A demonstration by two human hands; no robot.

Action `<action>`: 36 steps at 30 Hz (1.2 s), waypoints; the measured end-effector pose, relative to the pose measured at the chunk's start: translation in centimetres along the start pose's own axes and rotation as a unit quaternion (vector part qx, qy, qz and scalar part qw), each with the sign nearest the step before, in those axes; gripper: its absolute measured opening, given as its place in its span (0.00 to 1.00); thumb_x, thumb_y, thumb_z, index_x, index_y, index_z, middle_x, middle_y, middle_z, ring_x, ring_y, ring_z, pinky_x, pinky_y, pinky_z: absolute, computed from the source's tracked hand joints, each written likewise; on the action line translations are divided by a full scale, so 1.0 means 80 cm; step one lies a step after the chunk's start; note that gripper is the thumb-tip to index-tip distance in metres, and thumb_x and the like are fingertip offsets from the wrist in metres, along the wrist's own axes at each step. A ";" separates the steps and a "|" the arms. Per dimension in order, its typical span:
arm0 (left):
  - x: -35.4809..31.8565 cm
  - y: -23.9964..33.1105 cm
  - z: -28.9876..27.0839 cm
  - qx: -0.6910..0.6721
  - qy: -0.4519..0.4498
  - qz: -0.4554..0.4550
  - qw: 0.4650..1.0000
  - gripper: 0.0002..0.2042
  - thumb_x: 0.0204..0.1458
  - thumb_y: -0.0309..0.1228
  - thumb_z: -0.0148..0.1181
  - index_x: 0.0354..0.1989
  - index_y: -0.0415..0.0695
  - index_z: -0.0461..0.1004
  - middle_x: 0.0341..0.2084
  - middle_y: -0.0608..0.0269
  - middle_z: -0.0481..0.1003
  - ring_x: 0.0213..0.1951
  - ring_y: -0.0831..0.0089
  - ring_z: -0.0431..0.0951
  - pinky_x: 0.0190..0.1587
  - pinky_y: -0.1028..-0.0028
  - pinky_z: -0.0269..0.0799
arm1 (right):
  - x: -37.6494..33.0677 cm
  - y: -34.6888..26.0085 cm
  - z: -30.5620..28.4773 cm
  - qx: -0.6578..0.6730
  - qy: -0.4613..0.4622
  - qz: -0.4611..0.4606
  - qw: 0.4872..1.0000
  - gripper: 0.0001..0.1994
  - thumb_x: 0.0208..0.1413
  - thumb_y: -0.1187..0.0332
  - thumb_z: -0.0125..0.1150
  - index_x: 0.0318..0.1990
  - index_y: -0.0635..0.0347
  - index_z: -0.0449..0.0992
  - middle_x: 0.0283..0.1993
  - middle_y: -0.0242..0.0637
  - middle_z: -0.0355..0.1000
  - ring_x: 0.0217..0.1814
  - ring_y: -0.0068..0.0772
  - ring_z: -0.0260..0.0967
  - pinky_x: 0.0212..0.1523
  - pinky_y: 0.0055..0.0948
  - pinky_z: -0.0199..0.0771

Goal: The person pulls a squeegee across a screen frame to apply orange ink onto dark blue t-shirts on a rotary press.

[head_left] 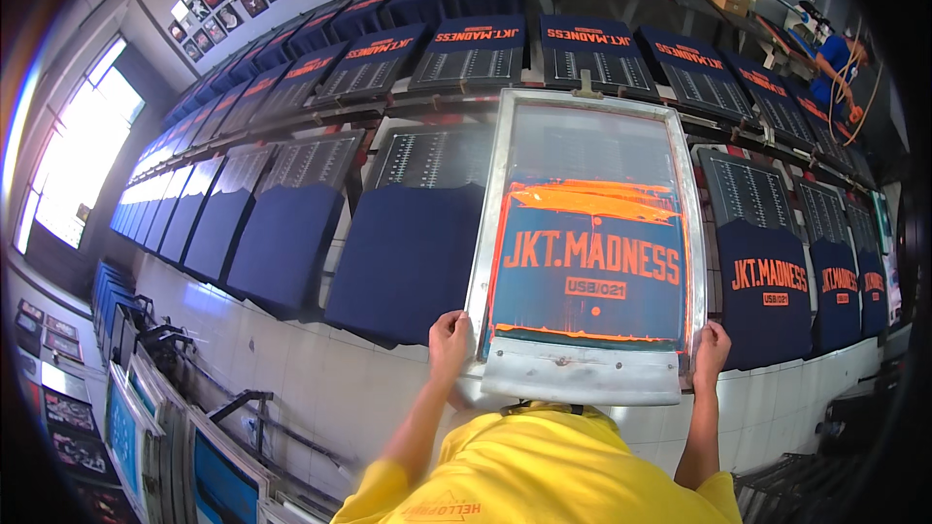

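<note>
We see the left hand and right hand, fingers closed on the near corners of a metal-framed printing screen. It lies over a navy shirt on the long table, orange ink across its mesh.

Silver-framed printing screen smeared with orange ink over blue mesh; navy shirts carry orange lettering; yellow shirt below

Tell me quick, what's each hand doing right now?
Left hand: closed on the left edge of the screen-printing frame.
Right hand: closed on the frame's right edge.
</note>
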State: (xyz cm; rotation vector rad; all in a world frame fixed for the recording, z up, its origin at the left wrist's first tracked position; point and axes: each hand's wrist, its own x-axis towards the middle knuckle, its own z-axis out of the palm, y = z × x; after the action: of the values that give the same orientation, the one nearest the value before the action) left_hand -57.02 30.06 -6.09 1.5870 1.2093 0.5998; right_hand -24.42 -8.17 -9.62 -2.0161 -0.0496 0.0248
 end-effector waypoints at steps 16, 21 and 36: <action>0.150 -0.077 -0.327 0.057 0.040 0.000 0.998 0.17 0.59 0.35 0.56 0.40 0.27 0.78 0.22 0.63 0.75 0.26 0.78 0.71 0.31 0.72 0.67 | -0.241 -0.130 0.292 0.038 -0.034 -0.018 0.999 0.12 0.58 0.74 0.56 0.44 0.74 0.78 0.36 0.44 0.79 0.39 0.29 0.76 0.44 0.27 0.73; 0.181 -0.092 -0.359 0.059 0.044 0.002 0.997 0.18 0.58 0.36 0.56 0.39 0.28 0.78 0.22 0.62 0.74 0.27 0.77 0.68 0.32 0.70 0.66 | -0.263 -0.147 0.336 0.027 -0.033 -0.012 0.999 0.12 0.57 0.75 0.55 0.44 0.74 0.78 0.34 0.44 0.79 0.37 0.30 0.76 0.42 0.28 0.73; 0.240 -0.124 -0.378 0.059 -0.013 0.016 0.998 0.12 0.60 0.31 0.53 0.31 0.35 0.77 0.24 0.63 0.74 0.30 0.74 0.72 0.33 0.67 0.68 | -0.264 -0.160 0.379 -0.040 0.012 -0.050 0.998 0.11 0.56 0.73 0.55 0.41 0.72 0.80 0.34 0.54 0.80 0.38 0.40 0.80 0.41 0.33 0.76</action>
State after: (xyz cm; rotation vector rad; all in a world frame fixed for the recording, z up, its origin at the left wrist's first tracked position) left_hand -79.07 59.95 -7.48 1.7106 1.2198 0.5347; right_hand -47.01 23.67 -11.22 -2.0913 -0.1389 -0.0664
